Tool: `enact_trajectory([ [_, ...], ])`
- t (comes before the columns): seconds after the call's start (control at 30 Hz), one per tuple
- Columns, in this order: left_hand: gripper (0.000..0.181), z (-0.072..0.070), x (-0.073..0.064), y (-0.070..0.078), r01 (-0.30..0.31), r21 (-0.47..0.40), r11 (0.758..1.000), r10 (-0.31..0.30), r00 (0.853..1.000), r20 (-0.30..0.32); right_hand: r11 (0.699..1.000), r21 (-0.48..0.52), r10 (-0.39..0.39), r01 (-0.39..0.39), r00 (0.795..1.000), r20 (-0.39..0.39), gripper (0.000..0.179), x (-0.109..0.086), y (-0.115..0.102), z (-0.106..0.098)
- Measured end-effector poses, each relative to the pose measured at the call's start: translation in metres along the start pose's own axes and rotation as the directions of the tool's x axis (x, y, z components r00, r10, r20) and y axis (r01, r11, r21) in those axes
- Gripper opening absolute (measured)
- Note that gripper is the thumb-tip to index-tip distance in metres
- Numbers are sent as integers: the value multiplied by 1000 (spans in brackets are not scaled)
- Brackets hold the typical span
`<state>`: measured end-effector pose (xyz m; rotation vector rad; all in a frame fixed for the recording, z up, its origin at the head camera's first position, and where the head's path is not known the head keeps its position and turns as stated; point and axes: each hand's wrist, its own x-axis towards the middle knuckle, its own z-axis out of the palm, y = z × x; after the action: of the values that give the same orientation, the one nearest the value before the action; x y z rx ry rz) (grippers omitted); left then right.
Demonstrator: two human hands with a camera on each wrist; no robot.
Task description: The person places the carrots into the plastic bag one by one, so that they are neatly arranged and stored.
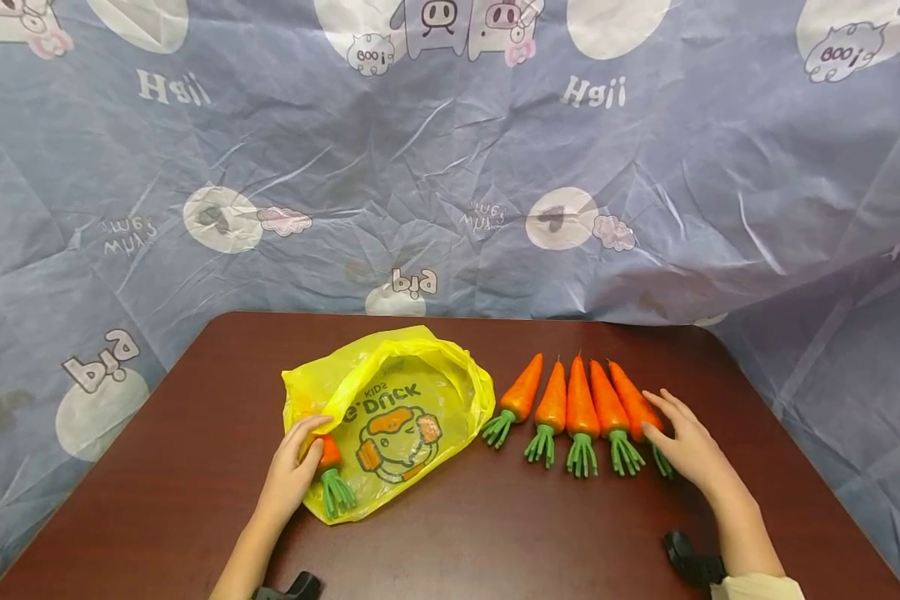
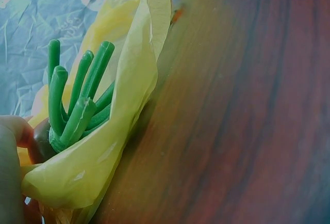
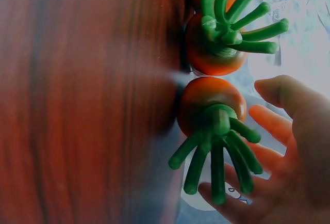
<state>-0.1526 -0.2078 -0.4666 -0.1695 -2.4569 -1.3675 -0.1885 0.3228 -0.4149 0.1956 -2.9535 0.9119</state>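
A yellow plastic bag (image 1: 450, 492) with a printed duck lies on its side, its mouth widened toward the right. At the bag's left edge, my left hand (image 1: 291, 467) grips the plastic. A carrot with green stems (image 1: 337, 492) sits just inside that edge, partly under the fingers; its stems (image 2: 77, 95) stick up beside the bag film in the left wrist view. Over on the right, my right hand (image 1: 686, 442) reaches around the rightmost carrot (image 1: 632, 400), fingers spread along its far side and thumb above it. In the right wrist view a gap shows between thumb and that carrot (image 3: 211, 100).
Several more carrots (image 1: 581, 404) lie side by side between the bag and my right hand, tips pointing away. The leftmost one (image 1: 523, 387) is close to the bag's mouth. A brown wooden table (image 1: 495, 542) bears everything, with a printed grey-blue cloth (image 1: 450, 167) hanging behind.
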Motion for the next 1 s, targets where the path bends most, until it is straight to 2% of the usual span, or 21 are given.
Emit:
enact_trajectory([
  [0.13,28,1,-4,-1,9,4,1000,-9,1000,4,1000,-14,-20,20,1000,-18,52,-5,5,6],
  [0.27,28,2,-4,-2,-8,10,1000,8,1000,-2,999,-21,-31,31,999,-31,50,-5,8,8],
  [0.6,28,0,-3,-1,-9,7,1000,9,1000,-16,1000,-13,5,-5,1000,1,54,5,7,6],
  [0.8,28,-1,-2,0,-20,1,1000,20,1000,-23,1000,-3,17,-17,1000,-3,53,6,7,9],
  [1.0,27,0,-1,2,-13,34,999,14,1000,-23,1000,10,22,-22,999,-40,52,4,7,10],
])
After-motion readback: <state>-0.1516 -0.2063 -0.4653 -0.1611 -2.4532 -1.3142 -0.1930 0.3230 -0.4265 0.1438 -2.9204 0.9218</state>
